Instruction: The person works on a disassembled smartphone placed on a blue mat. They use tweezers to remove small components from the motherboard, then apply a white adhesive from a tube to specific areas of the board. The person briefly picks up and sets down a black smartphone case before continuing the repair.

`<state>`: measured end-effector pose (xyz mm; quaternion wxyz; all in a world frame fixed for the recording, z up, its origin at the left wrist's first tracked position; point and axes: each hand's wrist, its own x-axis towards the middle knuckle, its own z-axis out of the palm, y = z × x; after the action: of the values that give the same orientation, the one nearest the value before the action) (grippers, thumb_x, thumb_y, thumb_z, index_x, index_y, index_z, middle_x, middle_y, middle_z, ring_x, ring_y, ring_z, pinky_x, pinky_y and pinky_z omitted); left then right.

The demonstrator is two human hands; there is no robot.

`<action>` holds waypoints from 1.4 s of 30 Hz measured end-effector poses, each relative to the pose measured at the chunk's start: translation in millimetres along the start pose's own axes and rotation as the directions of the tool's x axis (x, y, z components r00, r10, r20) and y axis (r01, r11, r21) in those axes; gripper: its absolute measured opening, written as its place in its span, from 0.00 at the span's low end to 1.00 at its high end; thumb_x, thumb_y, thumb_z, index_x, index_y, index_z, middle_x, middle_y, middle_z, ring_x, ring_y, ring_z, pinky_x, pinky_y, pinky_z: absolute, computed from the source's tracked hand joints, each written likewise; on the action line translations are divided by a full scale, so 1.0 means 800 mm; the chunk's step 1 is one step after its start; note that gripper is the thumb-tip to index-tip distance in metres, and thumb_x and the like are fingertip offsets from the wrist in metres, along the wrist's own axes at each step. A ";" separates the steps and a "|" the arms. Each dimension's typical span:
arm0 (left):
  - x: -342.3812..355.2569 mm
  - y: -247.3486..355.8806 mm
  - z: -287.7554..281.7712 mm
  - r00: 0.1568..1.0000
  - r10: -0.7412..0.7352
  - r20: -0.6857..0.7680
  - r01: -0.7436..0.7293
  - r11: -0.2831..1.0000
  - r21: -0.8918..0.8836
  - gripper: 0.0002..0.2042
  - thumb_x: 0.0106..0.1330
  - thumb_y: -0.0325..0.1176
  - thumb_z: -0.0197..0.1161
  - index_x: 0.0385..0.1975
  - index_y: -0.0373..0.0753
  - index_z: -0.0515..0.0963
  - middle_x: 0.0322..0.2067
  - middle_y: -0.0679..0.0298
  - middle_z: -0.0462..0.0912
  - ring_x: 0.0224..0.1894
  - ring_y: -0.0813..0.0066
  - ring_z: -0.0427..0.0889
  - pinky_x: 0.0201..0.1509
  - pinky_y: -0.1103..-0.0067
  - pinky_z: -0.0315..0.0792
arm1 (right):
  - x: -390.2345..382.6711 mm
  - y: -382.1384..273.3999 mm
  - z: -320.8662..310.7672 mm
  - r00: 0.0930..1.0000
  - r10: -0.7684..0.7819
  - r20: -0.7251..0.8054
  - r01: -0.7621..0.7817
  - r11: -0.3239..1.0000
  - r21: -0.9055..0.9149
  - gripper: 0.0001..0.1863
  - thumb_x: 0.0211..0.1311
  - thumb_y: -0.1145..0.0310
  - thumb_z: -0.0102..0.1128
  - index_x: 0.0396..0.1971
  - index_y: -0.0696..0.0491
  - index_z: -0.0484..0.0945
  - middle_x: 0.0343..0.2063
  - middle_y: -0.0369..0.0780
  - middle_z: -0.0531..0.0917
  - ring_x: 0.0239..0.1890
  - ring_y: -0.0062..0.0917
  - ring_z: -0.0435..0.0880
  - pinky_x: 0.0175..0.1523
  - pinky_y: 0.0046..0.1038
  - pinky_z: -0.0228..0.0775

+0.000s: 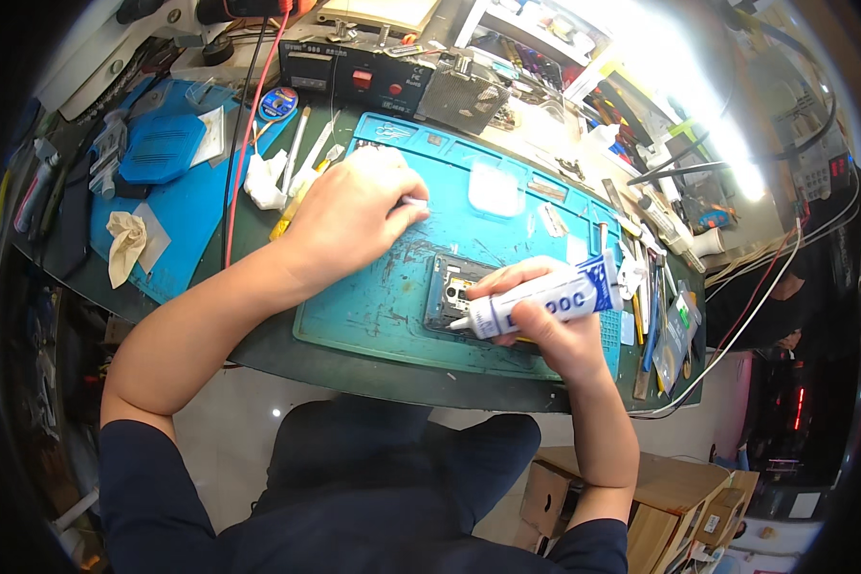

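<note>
My right hand [550,320] is wrapped round a white and blue glue tube [545,298], its narrow nozzle pointing left. Under that hand lies a dark smartphone [442,311] with its back off and inner parts showing; the hand and tube hide its right part. The nozzle tip appears just over the phone, and whether it touches cannot be told. My left hand [359,206] is closed over the upper left of the blue work mat [373,330]. A small pale bit shows at its fingertips, too little to name.
Behind the mat stands a black bench device with red switches [354,81]. A clear plastic box [495,188] sits on the mat. Tweezers and hand tools [646,316] crowd the right edge. At left are a crumpled cloth [126,247] and a red cable [249,143].
</note>
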<state>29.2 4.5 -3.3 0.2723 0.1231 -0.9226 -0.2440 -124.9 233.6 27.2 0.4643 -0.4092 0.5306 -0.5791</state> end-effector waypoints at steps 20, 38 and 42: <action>-0.006 -0.001 0.003 0.999 0.041 -0.013 -0.040 0.997 0.064 0.06 0.62 0.30 0.70 0.37 0.39 0.83 0.36 0.62 0.82 0.45 0.59 0.81 0.48 0.67 0.75 | 0.003 0.011 0.018 0.999 0.005 0.038 0.002 0.981 -0.193 0.12 0.72 0.68 0.67 0.51 0.56 0.84 0.44 0.37 0.87 0.36 0.15 0.83 0.41 0.19 0.75; -0.005 0.000 0.002 0.998 0.054 -0.018 -0.053 0.997 0.054 0.06 0.62 0.30 0.70 0.36 0.38 0.83 0.36 0.61 0.82 0.44 0.58 0.81 0.48 0.66 0.75 | 0.002 0.010 0.017 1.000 0.027 0.011 -0.025 0.981 -0.192 0.13 0.72 0.67 0.66 0.52 0.56 0.84 0.46 0.37 0.87 0.40 0.16 0.83 0.43 0.20 0.77; -0.005 0.001 0.003 0.999 0.048 -0.018 -0.047 0.997 0.058 0.06 0.62 0.30 0.70 0.36 0.38 0.83 0.36 0.61 0.82 0.44 0.58 0.81 0.48 0.66 0.75 | 0.002 0.008 0.020 1.000 0.019 0.001 -0.018 0.982 -0.189 0.13 0.72 0.67 0.66 0.52 0.56 0.84 0.46 0.37 0.87 0.40 0.16 0.84 0.44 0.20 0.78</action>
<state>31.6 7.2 -6.6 0.2831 0.1112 -0.9293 -0.2094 -109.4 228.2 22.1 0.4296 -0.4472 0.5863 -0.5213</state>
